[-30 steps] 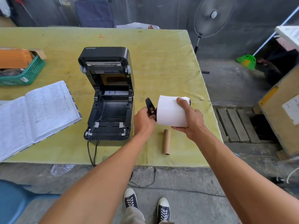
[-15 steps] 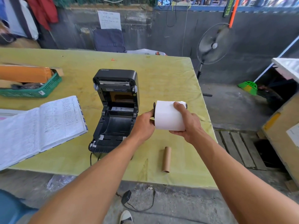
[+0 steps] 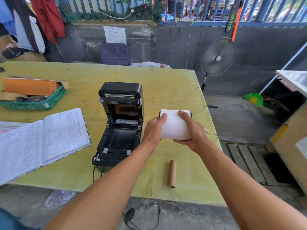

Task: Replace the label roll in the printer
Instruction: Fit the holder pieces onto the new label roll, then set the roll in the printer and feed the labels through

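Note:
The black label printer point(image 3: 120, 128) sits on the yellow table point(image 3: 174, 90) with its lid raised and its roll bay bare. Just right of it, a little above the table, both my hands hold a white label roll point(image 3: 174, 126) with black holder caps at its ends. My left hand point(image 3: 153, 130) grips the roll's left end, thumb on top. My right hand point(image 3: 191, 131) wraps the right side from below, thumb over the top. A bare cardboard core point(image 3: 172, 173) lies on the table in front of the roll.
An open ledger book point(image 3: 41, 140) lies left of the printer. A green basket point(image 3: 38, 102) with an orange box stands at the far left. The printer's cable point(image 3: 93, 175) drops over the front edge. A standing fan point(image 3: 217, 57) is beyond the table's right edge.
The view has tilted up. My left hand moved from the black holder at the roll's end onto the roll itself, and the roll now sits level between both hands.

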{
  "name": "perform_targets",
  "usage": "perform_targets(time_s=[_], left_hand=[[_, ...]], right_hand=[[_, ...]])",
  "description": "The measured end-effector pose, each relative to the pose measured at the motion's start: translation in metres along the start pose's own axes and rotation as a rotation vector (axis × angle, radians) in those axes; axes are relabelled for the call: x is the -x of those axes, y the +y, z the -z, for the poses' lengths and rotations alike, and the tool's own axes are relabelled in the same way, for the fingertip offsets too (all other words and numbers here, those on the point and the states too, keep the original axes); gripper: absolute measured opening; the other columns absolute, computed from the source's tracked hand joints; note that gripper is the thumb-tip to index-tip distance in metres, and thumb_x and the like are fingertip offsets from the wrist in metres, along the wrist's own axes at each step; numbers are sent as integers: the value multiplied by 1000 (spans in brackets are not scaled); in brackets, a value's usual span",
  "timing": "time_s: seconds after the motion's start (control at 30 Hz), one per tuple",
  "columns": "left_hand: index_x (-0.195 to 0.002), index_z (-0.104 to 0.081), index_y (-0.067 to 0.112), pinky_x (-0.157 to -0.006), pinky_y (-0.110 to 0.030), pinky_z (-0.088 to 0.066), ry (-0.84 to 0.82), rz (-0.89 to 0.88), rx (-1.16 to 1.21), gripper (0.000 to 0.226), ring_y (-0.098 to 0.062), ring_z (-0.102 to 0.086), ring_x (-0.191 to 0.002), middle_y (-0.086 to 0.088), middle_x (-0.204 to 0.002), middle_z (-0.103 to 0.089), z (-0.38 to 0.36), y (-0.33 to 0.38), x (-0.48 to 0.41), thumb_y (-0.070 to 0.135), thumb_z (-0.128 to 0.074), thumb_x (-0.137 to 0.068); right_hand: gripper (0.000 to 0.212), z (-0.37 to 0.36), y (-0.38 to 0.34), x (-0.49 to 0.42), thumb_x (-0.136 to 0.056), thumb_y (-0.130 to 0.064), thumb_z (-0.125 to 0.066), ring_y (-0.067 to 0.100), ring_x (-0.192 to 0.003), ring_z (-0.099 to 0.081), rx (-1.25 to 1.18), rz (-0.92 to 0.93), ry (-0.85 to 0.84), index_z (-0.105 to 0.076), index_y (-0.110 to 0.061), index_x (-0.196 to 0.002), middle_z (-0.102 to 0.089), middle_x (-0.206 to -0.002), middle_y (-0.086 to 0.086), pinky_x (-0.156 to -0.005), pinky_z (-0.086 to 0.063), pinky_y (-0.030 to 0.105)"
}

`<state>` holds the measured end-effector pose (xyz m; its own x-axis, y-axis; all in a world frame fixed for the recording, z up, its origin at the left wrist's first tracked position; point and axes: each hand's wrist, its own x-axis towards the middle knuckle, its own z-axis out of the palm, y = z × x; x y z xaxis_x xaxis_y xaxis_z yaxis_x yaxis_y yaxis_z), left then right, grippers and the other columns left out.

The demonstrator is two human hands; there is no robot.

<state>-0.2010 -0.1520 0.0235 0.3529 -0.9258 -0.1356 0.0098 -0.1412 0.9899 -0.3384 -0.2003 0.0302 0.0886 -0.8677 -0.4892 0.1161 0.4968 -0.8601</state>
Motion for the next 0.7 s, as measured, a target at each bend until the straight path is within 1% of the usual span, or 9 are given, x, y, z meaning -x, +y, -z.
perform_targets(time_s=[0.1, 0.2, 0.3, 0.4, 0.5, 0.6, 0.7], left_hand=[[-82, -66, 20, -72, -43, -51, 18, -52, -71, 27, -23, -61, -81, 5, -80, -65, -4, -4, 2, 44, -55, -81], [-85, -66, 17, -71, -45, -53, 56, -29, -17, 27, -27, -62, -83, 0, -84, -65, -1, -4, 2, 41, -55, -85], [-88, -67, 16, -78, -51, -55, 57, -24, -8, 31, -31, -65, -91, -4, -90, -66, 4, -1, 1, 44, -54, -83], [-87, -68, 15, -77, -53, -55, 65, -67, -27, 29, -33, -65, -89, -6, -88, -68, 6, 3, 1, 41, -55, -85], [-87, -70, 15, -75, -52, -54, 83, -121, -74, 28, -34, -66, -87, -6, -86, -70, 12, 5, 3, 39, -55, -85], [-93, -70, 14, -77, -52, -53, 112, -129, -134, 28, -31, -66, -86, -6, -89, -71, 21, -1, 6, 36, -54, -90], [-103, -70, 16, -81, -50, -55, 141, -135, -149, 29, -24, -67, -88, -2, -95, -72, 34, -4, 5, 36, -51, -94]], right_hand=[[90, 1, 2, 1, -57, -59, -82, 32, -95, -70, 33, 22, -12, -50, -10, -125, -62, -118, 12, -68, -63, 47], [80, 4, 6, 4, -66, -54, -80, 29, -103, -67, 69, 103, -98, -43, -13, -123, -56, -123, 10, -70, -61, 43], [72, 2, 8, 7, -70, -52, -78, 26, -108, -64, 74, 185, -134, -39, -18, -120, -53, -124, 7, -78, -59, 45], [65, 0, 9, 10, -75, -57, -74, 22, -109, -59, 140, 241, -87, -40, -22, -118, -53, -122, 2, -88, -55, 50], [59, -2, 11, 10, -77, -60, -71, 22, -102, -60, 252, 292, 1, -46, -23, -116, -59, -116, 1, -90, -53, 49], [50, -10, 16, 11, -82, -52, -70, 24, -96, -64, 301, 351, 33, -49, -22, -117, -65, -112, 7, -86, -53, 44], [49, -25, 23, 13, -84, -48, -69, 25, -96, -65, 330, 384, 38, -51, -21, -122, -66, -113, 8, -88, -55, 47]])
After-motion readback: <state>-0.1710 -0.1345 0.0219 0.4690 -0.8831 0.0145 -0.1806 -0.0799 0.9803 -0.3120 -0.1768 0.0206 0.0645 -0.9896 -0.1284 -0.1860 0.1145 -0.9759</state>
